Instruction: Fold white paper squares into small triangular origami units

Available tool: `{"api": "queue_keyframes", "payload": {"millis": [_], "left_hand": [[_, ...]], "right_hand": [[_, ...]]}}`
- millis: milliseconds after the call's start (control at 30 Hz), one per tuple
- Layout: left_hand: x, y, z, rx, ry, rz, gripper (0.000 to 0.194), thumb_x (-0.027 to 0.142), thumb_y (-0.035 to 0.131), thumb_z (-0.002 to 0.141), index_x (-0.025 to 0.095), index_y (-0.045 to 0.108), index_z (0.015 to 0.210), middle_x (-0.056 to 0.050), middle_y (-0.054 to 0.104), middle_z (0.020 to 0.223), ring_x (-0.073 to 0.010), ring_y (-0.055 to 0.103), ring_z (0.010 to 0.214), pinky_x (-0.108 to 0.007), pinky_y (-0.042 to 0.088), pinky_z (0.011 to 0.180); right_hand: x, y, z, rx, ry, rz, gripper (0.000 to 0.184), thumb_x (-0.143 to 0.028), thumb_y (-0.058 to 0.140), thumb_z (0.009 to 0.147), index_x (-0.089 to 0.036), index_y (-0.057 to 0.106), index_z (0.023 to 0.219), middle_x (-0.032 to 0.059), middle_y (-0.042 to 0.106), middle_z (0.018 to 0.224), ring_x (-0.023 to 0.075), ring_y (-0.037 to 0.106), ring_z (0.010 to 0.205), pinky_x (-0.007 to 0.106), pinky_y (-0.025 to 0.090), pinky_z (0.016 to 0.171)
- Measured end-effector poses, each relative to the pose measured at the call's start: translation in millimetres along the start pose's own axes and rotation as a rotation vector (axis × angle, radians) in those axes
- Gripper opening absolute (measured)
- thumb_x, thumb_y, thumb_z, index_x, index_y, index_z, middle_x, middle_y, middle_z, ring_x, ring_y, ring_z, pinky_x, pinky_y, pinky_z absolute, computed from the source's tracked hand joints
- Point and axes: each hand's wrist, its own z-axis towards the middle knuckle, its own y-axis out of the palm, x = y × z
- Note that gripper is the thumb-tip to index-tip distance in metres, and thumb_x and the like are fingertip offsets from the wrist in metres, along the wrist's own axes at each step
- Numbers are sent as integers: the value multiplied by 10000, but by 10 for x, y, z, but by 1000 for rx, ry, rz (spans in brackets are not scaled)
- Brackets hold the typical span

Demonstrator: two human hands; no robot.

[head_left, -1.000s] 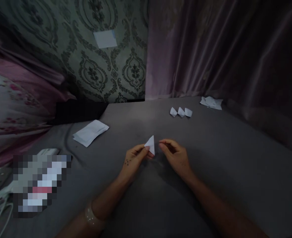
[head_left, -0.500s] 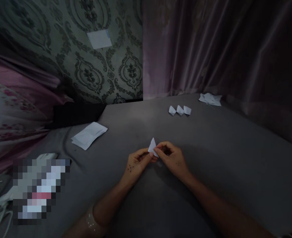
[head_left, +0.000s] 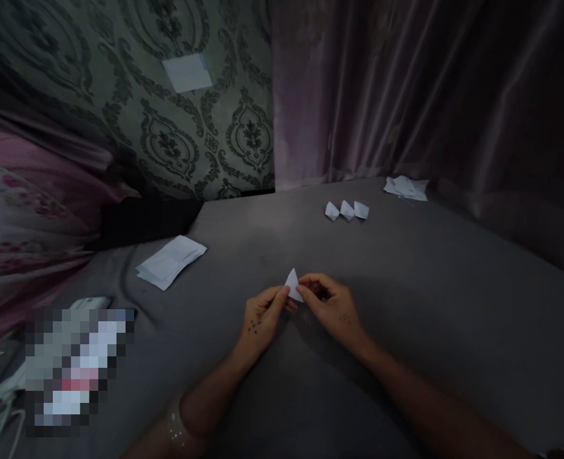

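Pinching the folded paper (head_left: 293, 282) from its left side, the left hand (head_left: 263, 313) is keeping its grip closed, thumb lying on the near face. From the other side the right hand (head_left: 334, 307) is clamping too, its thumb pressing near the lower right edge and its forefinger curling close behind. Between the two grips, over the grey sheet (head_left: 272, 236) and in front of the person, the white paper is showing a narrow triangle. Its sharp tip is pointing away from the person, toward the far edge of the sheet, and its wider end is sitting down among the fingers. Its long axis is running almost straight away from the body, midway between the hands.

Beyond the right hand, three small folded papers (head_left: 347, 211) are standing in a short row, close beside one another. Farther right, near the curtain (head_left: 305, 115), some crumpled papers (head_left: 408, 189) are lying in a loose heap. To the left of the hands, a stack of white sheets (head_left: 171, 260) is resting at a slant, its long side running from near left to far right. Behind that stack, a black cloth (head_left: 150, 220) is spreading toward the patterned wall (head_left: 170, 143), where a white paper sheet (head_left: 187, 72) is hanging.
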Motion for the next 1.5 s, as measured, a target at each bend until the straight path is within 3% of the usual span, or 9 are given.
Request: {"api": "queue_keyframes", "payload": {"millis": [200, 400, 533, 633, 733, 933, 1167, 1367, 1500], "left_hand": [[-89, 6, 7, 27, 46, 60, 299, 330, 524, 910, 150, 723, 778, -29, 679, 707, -150, 622, 704, -241, 465, 704], [-116, 28, -15, 25, 116, 79, 265, 325, 542, 905, 172, 749, 844, -21, 646, 704, -140, 589, 697, -244, 445, 696], [-75, 4, 6, -28, -13, -95, 303, 401, 574, 885, 158, 731, 975, -35, 642, 736, -138, 587, 709, -253, 451, 713], [-74, -39, 52, -89, -209, -370, 445, 514, 519, 890, 135, 702, 1033, -44, 614, 768, -117, 556, 672, -233, 436, 634], [-99, -82, 89, -164, -323, -501, 411, 496, 582, 859, 112, 701, 948, -13, 548, 704, -65, 470, 579, -186, 369, 546], [-99, -152, 91, -400, -446, -576, 305, 427, 684, 799, 133, 608, 770, 43, 470, 553, -30, 345, 437, -170, 231, 424], [-61, -234, 47, -648, -479, -583, 294, 440, 672, 802, 157, 592, 822, 38, 527, 487, -42, 364, 345, -178, 218, 357], [-105, -230, 88, -456, -387, -362, 297, 434, 705, 769, 146, 656, 715, 1, 598, 579, -51, 462, 422, -183, 305, 404], [-84, -179, 104, -288, -251, -198, 242, 387, 735, 743, 146, 721, 760, -33, 669, 675, -92, 560, 566, -196, 410, 516]], "right_hand": [[-22, 4, -6, -32, 85, 82, 166, -354, 665, 753, -200, 656, 813, -17, 579, 628, 123, 528, 581, 261, 426, 576], [-5, -25, 22, -156, 207, 203, 241, -435, 664, 759, -197, 693, 781, 18, 640, 724, 140, 562, 664, 285, 443, 648], [4, -132, 75, -265, 251, 253, 252, -449, 660, 770, -207, 721, 806, 20, 654, 809, 153, 572, 771, 299, 424, 744], [1, -225, 116, -391, 309, 304, 274, -459, 659, 783, -204, 726, 857, 11, 650, 803, 146, 559, 763, 298, 411, 758], [-7, -282, 142, -490, 302, 305, 269, -453, 656, 798, -198, 724, 848, 6, 641, 804, 136, 545, 757, 290, 402, 761], [21, -319, 156, -651, 275, 292, 263, -457, 657, 806, -201, 712, 826, 6, 629, 807, 129, 533, 756, 286, 402, 759], [-23, -365, 171, -759, 248, 238, 251, -445, 644, 816, -202, 708, 819, -2, 588, 817, 132, 522, 785, 279, 398, 764], [-44, -422, 188, -744, 217, 90, 245, -435, 586, 855, -220, 703, 870, -8, 606, 791, 130, 518, 725, 265, 403, 679], [-5, -361, 184, -625, 222, 8, 259, -437, 599, 840, -202, 704, 813, -26, 581, 642, 108, 486, 594, 246, 373, 570]]}}
